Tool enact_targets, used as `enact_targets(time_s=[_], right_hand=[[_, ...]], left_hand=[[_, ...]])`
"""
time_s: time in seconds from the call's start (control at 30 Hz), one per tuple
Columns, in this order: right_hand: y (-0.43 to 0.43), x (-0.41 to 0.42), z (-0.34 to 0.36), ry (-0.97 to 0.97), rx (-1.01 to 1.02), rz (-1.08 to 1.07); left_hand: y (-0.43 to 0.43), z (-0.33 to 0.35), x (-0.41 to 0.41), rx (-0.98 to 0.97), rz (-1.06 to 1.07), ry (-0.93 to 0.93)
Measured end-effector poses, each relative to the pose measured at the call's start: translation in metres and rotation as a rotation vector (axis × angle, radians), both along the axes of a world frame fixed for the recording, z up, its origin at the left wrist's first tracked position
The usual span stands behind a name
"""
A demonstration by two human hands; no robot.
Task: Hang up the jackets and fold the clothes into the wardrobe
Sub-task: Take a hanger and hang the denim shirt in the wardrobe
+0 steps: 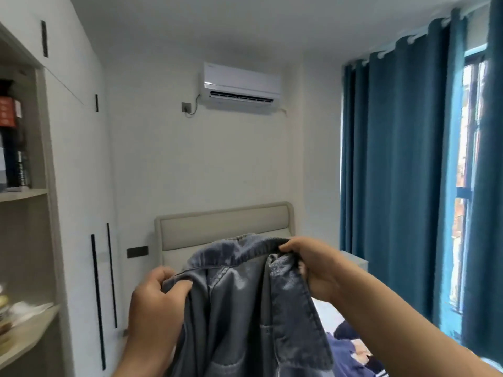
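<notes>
I hold a faded blue denim jacket [245, 308] up in front of me, collar at the top, its body hanging down out of the frame. My left hand [155, 303] grips the jacket's left shoulder edge. My right hand [313, 268] pinches the collar and front edge on the right side. Dark navy clothes [348, 352] lie on the bed below my right forearm. The white wardrobe [79, 186] with black slot handles stands at the left, its doors closed.
Open shelves [21, 194] with books and papers are at the far left. A beige bed headboard [226, 227] stands against the far wall under an air conditioner [242, 88]. Blue curtains [402, 159] cover the window at the right.
</notes>
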State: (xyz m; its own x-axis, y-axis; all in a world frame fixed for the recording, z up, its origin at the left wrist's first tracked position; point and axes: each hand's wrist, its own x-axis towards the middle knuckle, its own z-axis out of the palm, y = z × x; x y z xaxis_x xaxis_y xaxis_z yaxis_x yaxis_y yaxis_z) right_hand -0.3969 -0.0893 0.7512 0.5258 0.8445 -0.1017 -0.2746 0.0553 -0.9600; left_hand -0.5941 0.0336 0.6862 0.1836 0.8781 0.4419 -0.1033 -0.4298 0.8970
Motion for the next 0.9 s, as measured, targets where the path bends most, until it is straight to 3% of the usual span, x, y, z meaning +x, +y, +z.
enact_targets(time_s=[0.23,0.4,0.43,0.5,0.63,0.7,0.83,0.9], right_hand=[[0.059,-0.069,-0.005,0.351,0.209,0.162],[0.12,-0.101,-0.013,0.477,0.228,0.231],[0.135,-0.107,-0.015,0.432,0.208,0.217],[0.163,-0.118,-0.021,0.345,0.199,0.174],[0.214,-0.127,-0.034,0.086,0.192,0.074],[0.234,-0.13,-0.042,-0.171,0.102,0.053],[0.265,-0.133,-0.054,-0.946,-0.003,-0.048],[0.28,-0.139,-0.06,-1.1,0.0,-0.008]], left_hand=[[-0.03,-0.018,-0.021,0.088,-0.12,-0.088],[0.025,-0.034,-0.044,0.07,-0.151,0.142],[0.043,-0.031,-0.051,0.076,-0.223,0.251],[0.076,-0.035,-0.067,0.048,-0.279,0.289],[0.138,-0.048,-0.083,-0.076,-0.02,0.149],[0.163,-0.05,-0.096,-0.106,-0.009,0.154],[0.207,-0.055,-0.125,-0.073,-0.052,0.206],[0.223,-0.057,-0.138,-0.05,-0.072,0.204]])
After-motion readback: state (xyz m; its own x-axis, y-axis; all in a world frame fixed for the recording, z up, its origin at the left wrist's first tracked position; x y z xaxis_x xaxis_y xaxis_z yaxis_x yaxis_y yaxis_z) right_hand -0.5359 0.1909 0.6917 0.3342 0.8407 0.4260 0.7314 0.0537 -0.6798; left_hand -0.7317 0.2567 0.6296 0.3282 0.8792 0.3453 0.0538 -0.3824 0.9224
